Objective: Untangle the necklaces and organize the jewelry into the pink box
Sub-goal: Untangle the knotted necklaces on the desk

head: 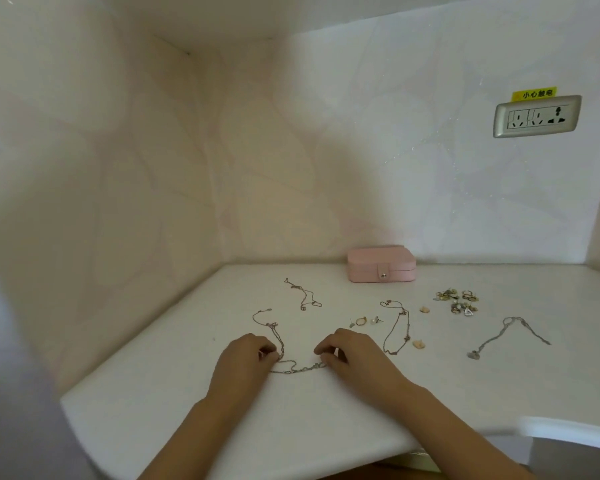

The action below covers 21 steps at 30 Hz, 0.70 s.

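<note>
A tangled chain (293, 368) is pinched at each end by the left hand (246, 355) and right hand (343, 351), stretched sideways; the closed pink box (381, 268) lies beyond, nearer the right.

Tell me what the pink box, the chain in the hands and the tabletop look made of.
The pink box: likely faux leather, matte, with soft rounded edges and a shiny metal snap on its front tab. The chain: fine metal, silvery with a rosy tint, pinched by the left hand and right hand. The tabletop: white, smooth, faintly glossy; stone or laminate, cannot tell.
</note>
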### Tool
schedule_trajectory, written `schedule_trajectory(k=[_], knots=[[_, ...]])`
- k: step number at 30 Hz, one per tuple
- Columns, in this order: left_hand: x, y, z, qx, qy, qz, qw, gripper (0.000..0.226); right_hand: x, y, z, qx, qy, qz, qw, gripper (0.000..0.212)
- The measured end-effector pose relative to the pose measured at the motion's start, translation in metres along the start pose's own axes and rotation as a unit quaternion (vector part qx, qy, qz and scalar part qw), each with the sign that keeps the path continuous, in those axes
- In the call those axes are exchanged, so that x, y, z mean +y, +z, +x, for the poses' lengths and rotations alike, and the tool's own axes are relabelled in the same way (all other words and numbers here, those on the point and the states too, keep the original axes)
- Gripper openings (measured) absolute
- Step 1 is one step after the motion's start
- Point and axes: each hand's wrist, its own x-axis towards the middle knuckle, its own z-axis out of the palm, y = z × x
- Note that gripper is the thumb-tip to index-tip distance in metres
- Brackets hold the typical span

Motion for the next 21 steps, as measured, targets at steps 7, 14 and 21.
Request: schedule_trajectory(k=[7,14,21], knots=[[-0.007,-0.016,0.016,-0.12,-0.092,-0.062,0.987,0.01,-0.003,-0.002,0.007,-0.005,0.057,0.056,0.997,0.021],[-0.001,-0.027,0.026,-0.062,-0.128,-0.199,0.97,0.008,-0.02,-0.006,0.01,-0.021,0.16,0.322,0.933,0.014],[0.016,-0.05,0.023,-0.044,-0.133,-0.293,0.946,0.024,-0.06,-0.007,0.043,-0.134,0.315,0.623,0.704,0.042]])
